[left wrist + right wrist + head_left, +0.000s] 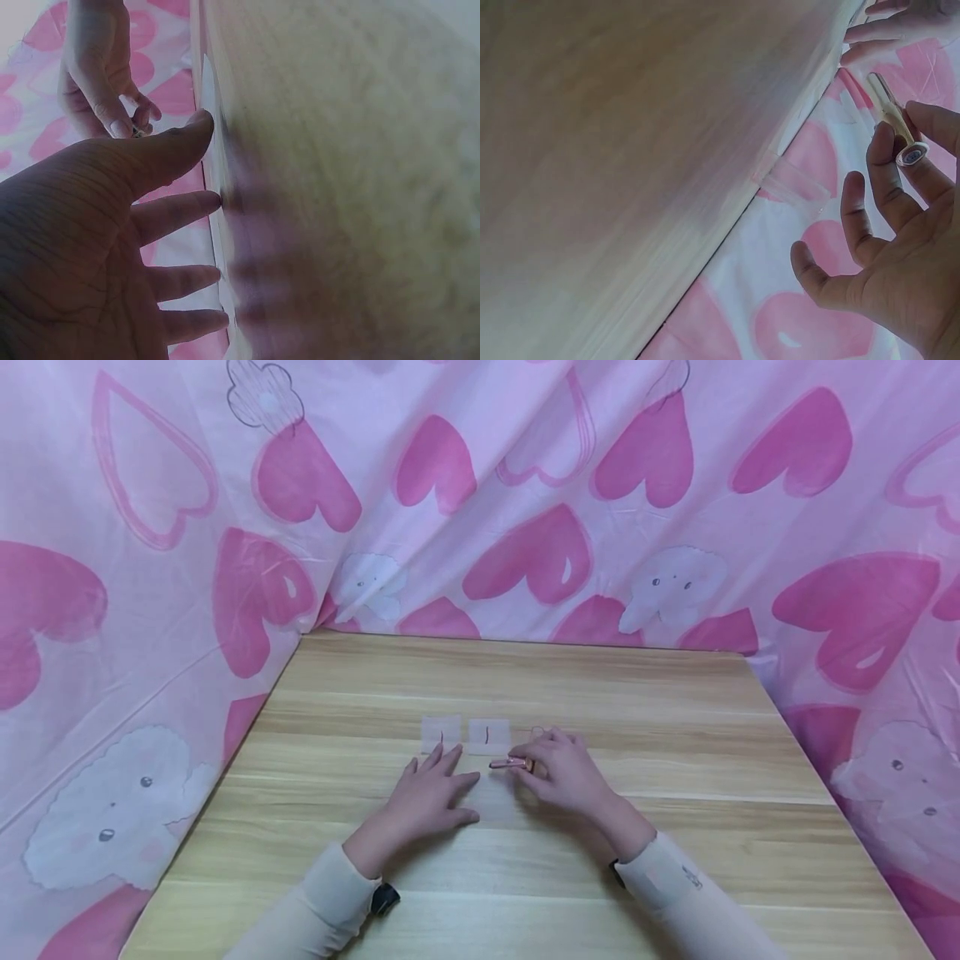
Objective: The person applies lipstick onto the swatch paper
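My left hand (423, 797) lies with spread fingers on the table, its fingertips at the lower edge of a small white paper (435, 727) with a short red line. To its right is a second white paper (498, 739), also bearing one red stroke. Just below that paper my right hand (566, 768) pinches a slim, gold-toned lipstick (897, 124) between thumb and fingers. It is held nearly level, with its dark tip pointing left and its round labelled base toward the palm. The other right fingers are loosely bent.
A clear plastic cap (799, 187) stands on the table beside the right hand, partly hidden by it in the head view. The wooden table (675, 877) ends at a pink heart-patterned cloth (525, 552) behind and at both sides.
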